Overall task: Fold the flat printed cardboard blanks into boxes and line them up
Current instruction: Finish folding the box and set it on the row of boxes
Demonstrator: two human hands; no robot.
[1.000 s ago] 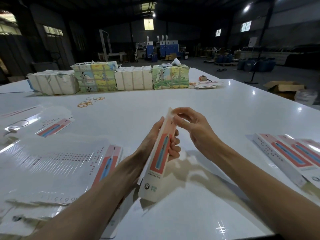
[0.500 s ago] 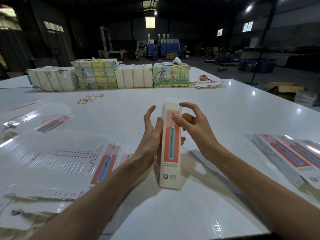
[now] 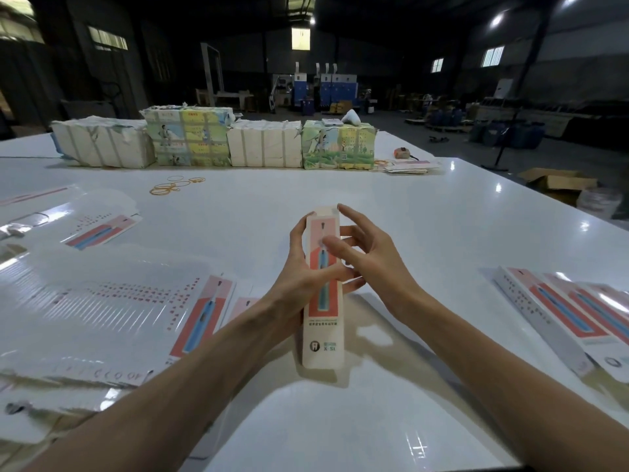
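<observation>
I hold a tall narrow printed box point(image 3: 323, 335) upright over the white table point(image 3: 391, 199), its pink and blue front facing me. My left hand point(image 3: 296, 277) grips its middle from the left, fingers wrapped round the back. My right hand point(image 3: 371, 257) pinches the upper part, with the thumb on the front face, the index finger at the top right corner and the other fingers behind. Flat printed blanks point(image 3: 200, 315) lie spread at my left. Folded boxes point(image 3: 558, 311) lie side by side at the right edge.
Bundles of stacked paper goods point(image 3: 190, 137) stand in a row along the table's far side. Rubber bands point(image 3: 173, 185) lie in front of them. An open brown carton point(image 3: 558, 182) sits on the floor past the right edge. A dark workshop lies behind.
The box swung from a leftward tilt to upright with its front toward me. My left fingers closed round it. My right thumb slid down onto the front face.
</observation>
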